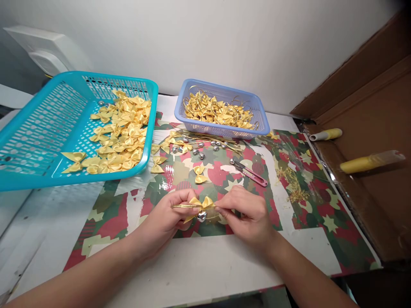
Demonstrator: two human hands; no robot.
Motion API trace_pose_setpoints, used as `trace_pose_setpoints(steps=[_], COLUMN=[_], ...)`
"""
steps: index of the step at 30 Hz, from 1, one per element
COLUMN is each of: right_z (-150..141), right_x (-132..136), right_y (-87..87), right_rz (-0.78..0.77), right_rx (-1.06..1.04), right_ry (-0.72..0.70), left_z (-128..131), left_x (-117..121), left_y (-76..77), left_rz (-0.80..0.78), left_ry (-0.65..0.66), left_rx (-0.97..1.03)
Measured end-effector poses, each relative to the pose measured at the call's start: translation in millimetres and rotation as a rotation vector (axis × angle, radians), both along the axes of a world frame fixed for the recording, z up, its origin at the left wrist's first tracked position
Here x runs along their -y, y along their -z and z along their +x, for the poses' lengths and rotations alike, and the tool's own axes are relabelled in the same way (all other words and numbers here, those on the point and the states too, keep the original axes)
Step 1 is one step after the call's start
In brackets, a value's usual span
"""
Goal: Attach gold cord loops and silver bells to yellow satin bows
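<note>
My left hand point(176, 208) is closed on a yellow satin bow point(206, 201) and a gold wire that runs out past its thumb. A silver jingle bell point(201, 216) hangs under the bow's middle. On the other side my right hand point(245, 212) pinches the wire close to the bow's right loop; its fingertips partly hide the end. Just beyond the hands lies a loose yellow bow point(199, 174). Farther back are several silver bells point(201, 156) and a bundle of gold wires point(221, 141). Small scissors with a pink handle point(257, 177) lie to the right.
A turquoise basket point(152, 128) with many yellow bows stands at the left. Behind the bells, a blue-violet basket point(266, 124) holds bows with gold wires. Wire clippings point(298, 191) litter the patterned sheet point(330, 222). Cardboard point(369, 128) with two yellow tubes borders the right.
</note>
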State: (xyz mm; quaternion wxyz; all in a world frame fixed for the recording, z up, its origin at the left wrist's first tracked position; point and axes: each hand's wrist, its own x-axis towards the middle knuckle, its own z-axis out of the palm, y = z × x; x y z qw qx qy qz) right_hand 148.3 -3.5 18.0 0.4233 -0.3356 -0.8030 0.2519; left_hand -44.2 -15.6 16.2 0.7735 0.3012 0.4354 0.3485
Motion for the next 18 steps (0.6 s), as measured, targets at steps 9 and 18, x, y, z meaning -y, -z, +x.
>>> trace_pose_setpoints(steps=[9, 18], right_z=[4.1, 6.4], right_x=[2.2, 2.5], right_y=[-5.1, -9.5], right_rz=[0.101, 0.125], right_rx=[0.154, 0.184], right_ry=[0.004, 0.005], left_z=[0.1, 1.1], left_x=[2.6, 1.3], left_y=[3.6, 4.3], left_rz=[0.028, 0.023], left_ry=[0.019, 0.002], left_rx=[-0.09, -0.126])
